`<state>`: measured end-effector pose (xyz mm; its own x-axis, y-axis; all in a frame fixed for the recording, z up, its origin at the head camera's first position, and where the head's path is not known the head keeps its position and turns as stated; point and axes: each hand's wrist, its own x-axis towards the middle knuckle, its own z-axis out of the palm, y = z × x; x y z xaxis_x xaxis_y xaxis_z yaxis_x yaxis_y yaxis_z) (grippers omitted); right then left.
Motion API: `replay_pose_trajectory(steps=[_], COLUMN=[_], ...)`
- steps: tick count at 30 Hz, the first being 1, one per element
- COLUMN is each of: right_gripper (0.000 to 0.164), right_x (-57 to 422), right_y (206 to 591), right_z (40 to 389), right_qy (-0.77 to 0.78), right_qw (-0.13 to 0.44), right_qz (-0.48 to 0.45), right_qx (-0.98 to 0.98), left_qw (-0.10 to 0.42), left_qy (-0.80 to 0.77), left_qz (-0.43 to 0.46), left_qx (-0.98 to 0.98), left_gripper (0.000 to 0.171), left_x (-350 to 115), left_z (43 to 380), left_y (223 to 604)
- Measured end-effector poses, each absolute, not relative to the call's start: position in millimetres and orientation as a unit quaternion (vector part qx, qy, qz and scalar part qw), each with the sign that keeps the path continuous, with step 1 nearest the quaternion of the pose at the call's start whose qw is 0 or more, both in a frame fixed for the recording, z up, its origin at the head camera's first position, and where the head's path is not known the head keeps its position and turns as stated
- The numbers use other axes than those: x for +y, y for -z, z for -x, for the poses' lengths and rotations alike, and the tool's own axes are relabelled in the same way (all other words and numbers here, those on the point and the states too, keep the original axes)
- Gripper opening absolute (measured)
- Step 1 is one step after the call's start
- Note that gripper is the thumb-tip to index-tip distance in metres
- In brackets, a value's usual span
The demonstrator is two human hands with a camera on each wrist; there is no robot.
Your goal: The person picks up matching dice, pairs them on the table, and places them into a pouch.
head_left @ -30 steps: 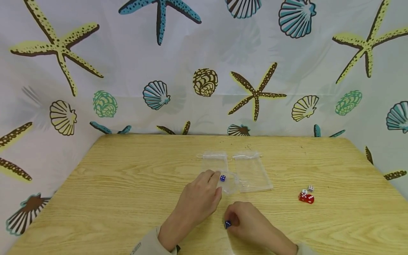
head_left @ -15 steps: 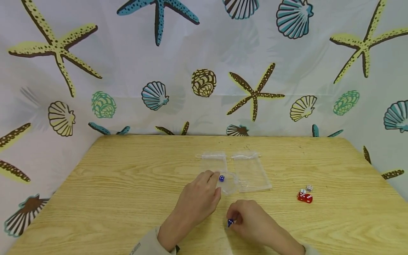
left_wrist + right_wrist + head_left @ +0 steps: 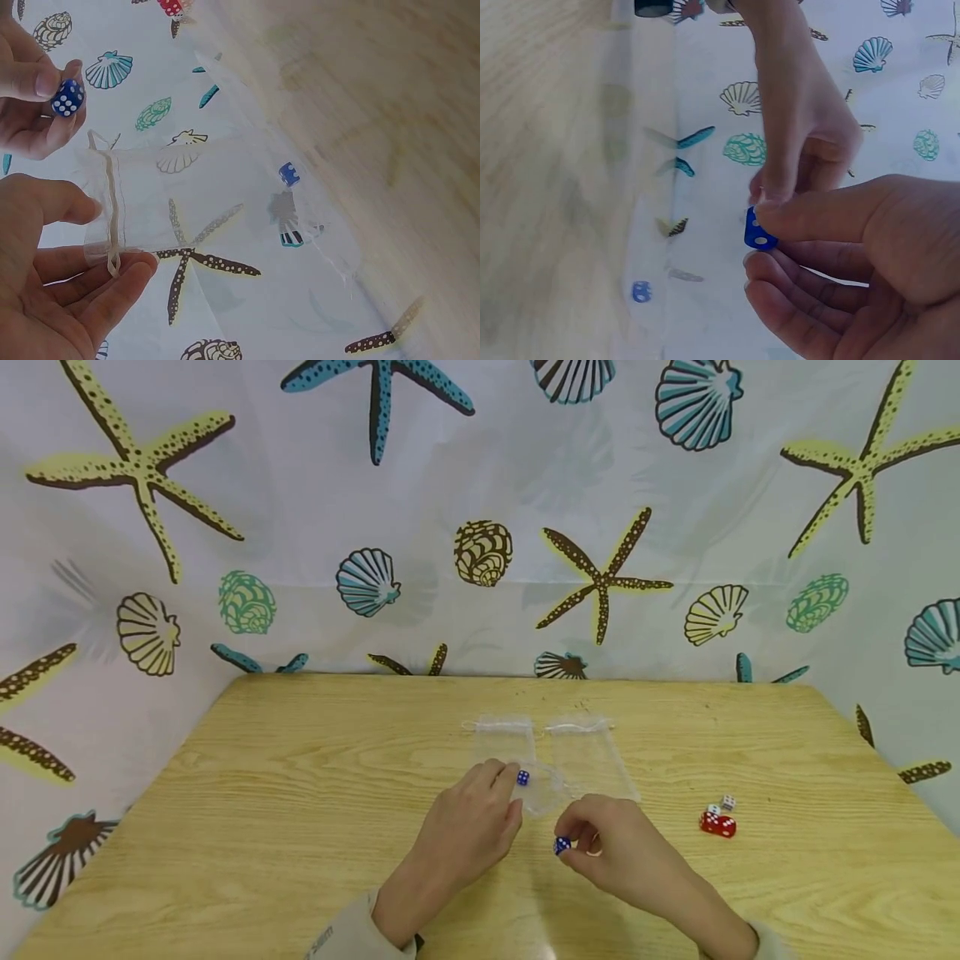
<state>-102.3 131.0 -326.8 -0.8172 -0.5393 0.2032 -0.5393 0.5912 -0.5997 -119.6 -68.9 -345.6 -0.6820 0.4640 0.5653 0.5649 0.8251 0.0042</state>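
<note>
My right hand (image 3: 618, 843) pinches a blue die (image 3: 562, 845) with white pips between thumb and fingertips, above the table. In the left wrist view this blue die (image 3: 67, 97) is left of a small sheer white drawstring bag (image 3: 135, 195) and apart from it. My left hand (image 3: 472, 814) holds that bag near its drawstring mouth, thumb on one side and fingers on the other. Another blue die (image 3: 289, 174) shows at the bag's far end, apparently inside it. The right wrist view shows the pinched die (image 3: 759, 231) close up, with my right hand (image 3: 840, 270) around it.
Two more sheer bags (image 3: 504, 739) lie flat behind my hands, the right-hand bag (image 3: 588, 756) being larger in view. To the right, red dice (image 3: 717, 824) and white dice (image 3: 728, 802) sit in a cluster on the wooden table (image 3: 300, 777). A shell-printed cloth (image 3: 420, 510) stands behind.
My right hand has lifted the blue die off the table and moved it forward and slightly right. The left hand and the bag have stayed in place.
</note>
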Motion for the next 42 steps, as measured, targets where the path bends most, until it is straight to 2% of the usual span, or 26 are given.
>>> replay_pose_trajectory(steps=[13, 26, 36, 42], right_gripper=[0.012, 0.014, 0.017, 0.018], right_x=[128.4, 112.1, 102.1, 100.9], right_y=[300.9, 302.7, 318.5, 323.3], right_z=[113.2, 121.1, 125.0, 125.5], right_qy=[0.336, 0.356, 0.311, 0.283], right_qw=[-0.08, -0.13, -0.168, -0.188], right_qz=[0.292, 0.29, 0.239, 0.247], right_qx=[0.892, 0.879, 0.905, 0.907], left_qw=[0.276, 0.276, 0.269, 0.269], left_qy=[0.087, 0.092, 0.097, 0.103], left_qz=[0.282, 0.286, 0.286, 0.284], left_qx=[-0.915, -0.913, -0.915, -0.914], left_gripper=[0.033, 0.033, 0.033, 0.033], left_x=[-68.8, -69.1, -69.1, -69.1], left_z=[119.3, 120.1, 120.6, 120.6], left_y=[344.9, 347.0, 346.6, 345.8])
